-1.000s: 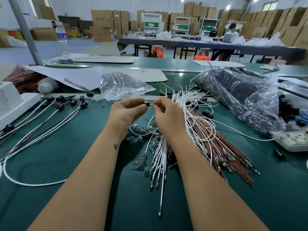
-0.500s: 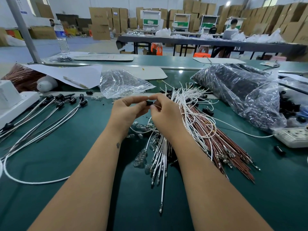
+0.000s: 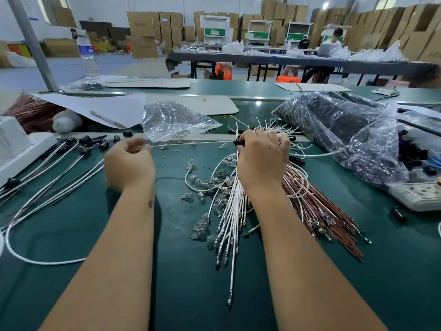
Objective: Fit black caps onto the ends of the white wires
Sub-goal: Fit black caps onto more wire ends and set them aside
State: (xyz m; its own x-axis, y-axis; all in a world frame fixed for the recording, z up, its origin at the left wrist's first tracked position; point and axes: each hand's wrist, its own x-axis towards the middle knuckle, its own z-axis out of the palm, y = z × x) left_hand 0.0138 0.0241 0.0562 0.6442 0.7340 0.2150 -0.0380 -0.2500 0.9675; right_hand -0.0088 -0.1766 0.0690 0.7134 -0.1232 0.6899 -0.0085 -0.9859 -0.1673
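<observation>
My left hand (image 3: pixel 130 164) pinches one end of a white wire (image 3: pixel 191 144) that stretches taut to the right. My right hand (image 3: pixel 262 156) grips a black cap (image 3: pixel 239 142) at the wire's other end, over the bundle of loose white wires (image 3: pixel 232 211). Finished white wires with black caps (image 3: pixel 78 149) lie fanned out at the left. Loose black caps (image 3: pixel 296 160) lie among the wires beside my right hand.
A clear bag (image 3: pixel 174 118) lies behind the hands, and a large plastic bag of black parts (image 3: pixel 346 130) at the right. Brown wires (image 3: pixel 329 211), small glass bulbs (image 3: pixel 202 225), a white power strip (image 3: pixel 420 194) and a white box (image 3: pixel 14 144) sit on the green belt (image 3: pixel 186 283).
My hands were together at the cap; now my left hand has pulled left, drawing the white wire out taut, while my right hand moved slightly right holding the cap.
</observation>
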